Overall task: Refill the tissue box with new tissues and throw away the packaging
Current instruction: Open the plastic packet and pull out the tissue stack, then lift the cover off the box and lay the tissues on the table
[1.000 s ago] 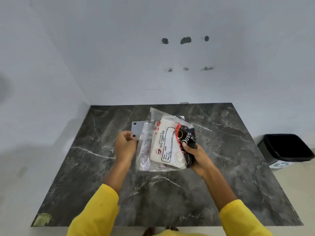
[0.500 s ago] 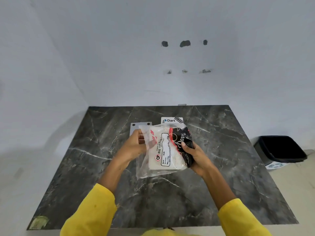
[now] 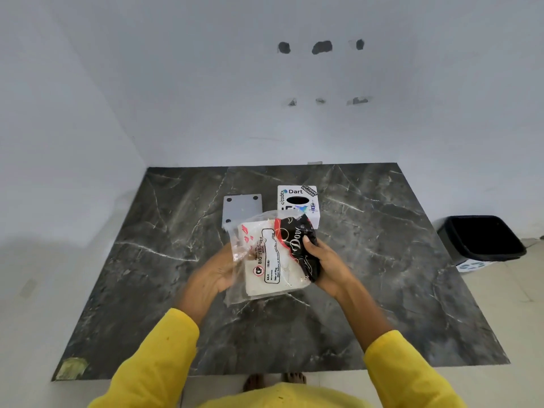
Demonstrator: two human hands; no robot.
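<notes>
Above the middle of the dark marble desk (image 3: 382,260) I hold the tissue pack (image 3: 276,260) in both hands. My right hand (image 3: 329,266) grips its right end, the black printed part, with the thumb pressed on top. My left hand (image 3: 215,275) is at the left end, where the clear plastic wrapper (image 3: 240,248) is loose and crumpled; the fingers go in behind or inside the plastic, and I cannot tell which, nor how tightly they close. The white stack of tissues shows through the wrapper, with a label reading "BIG TISSUES". The pack is lifted off the desk and tilted, its far end higher. On the desk just beyond it stands the white tissue box (image 3: 297,198), covered in stickers, its dark oval slot facing up. Just left of the box lies a flat grey plate (image 3: 242,209) with holes at its corners. On the floor to the right of the desk sits a black bin (image 3: 482,240).
</notes>
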